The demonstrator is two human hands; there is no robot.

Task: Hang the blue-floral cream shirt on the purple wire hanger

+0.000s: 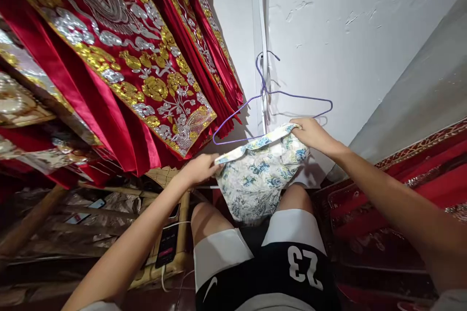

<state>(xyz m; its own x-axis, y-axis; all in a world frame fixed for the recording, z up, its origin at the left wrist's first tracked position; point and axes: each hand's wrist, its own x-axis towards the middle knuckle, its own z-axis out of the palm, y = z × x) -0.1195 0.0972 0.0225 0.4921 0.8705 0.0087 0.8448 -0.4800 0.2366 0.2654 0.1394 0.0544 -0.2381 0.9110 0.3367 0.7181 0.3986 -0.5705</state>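
A floral garment [255, 175], white with blue and yellow flowers, hangs in front of my knees. My left hand [200, 169] is closed on its left top edge. My right hand [310, 133] is closed on its right top corner, and the purple wire hanger [292, 95] runs just behind those fingers. The hanger's lower bar passes behind the garment's top edge. Whether the hanger hangs from something or is held I cannot tell. My legs in black and white shorts with the number 23 [302, 265] are below.
Red garments with gold and silver embroidery [120, 58] hang at the left and above. A white wall [346, 34] stands behind the hanger. A bamboo rack [171, 248] with a phone on a cable sits at lower left. Red patterned fabric [401, 189] lies at right.
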